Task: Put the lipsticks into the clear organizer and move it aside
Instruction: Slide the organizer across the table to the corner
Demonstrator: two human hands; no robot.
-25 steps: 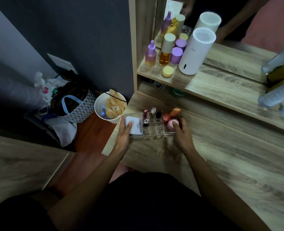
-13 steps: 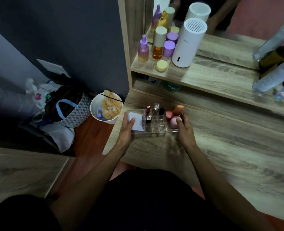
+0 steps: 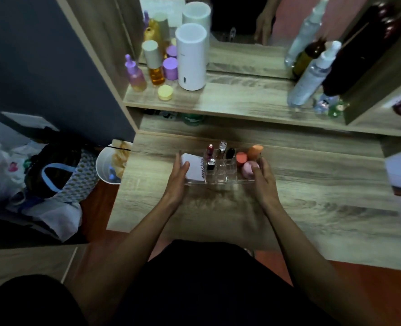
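The clear organizer (image 3: 220,178) stands on the wooden vanity top, in the middle of the view. Several lipsticks (image 3: 222,149) stand upright in its small middle slots. A white box (image 3: 193,169) fills its left compartment, and pink and orange sponges (image 3: 248,169) sit in its right one. My left hand (image 3: 177,180) presses against the organizer's left end. My right hand (image 3: 264,178) clasps its right end, thumb over the pink sponge.
A shelf behind holds a white cylinder (image 3: 191,57), purple and amber bottles (image 3: 156,67) and a yellow jar (image 3: 165,92), with spray bottles (image 3: 312,76) at the right. A white bin (image 3: 107,167) and bags (image 3: 60,175) sit on the floor to the left.
Held at both ends, the organizer has shifted to the right along the vanity top, away from the left edge and the bin. My view has swung right too.
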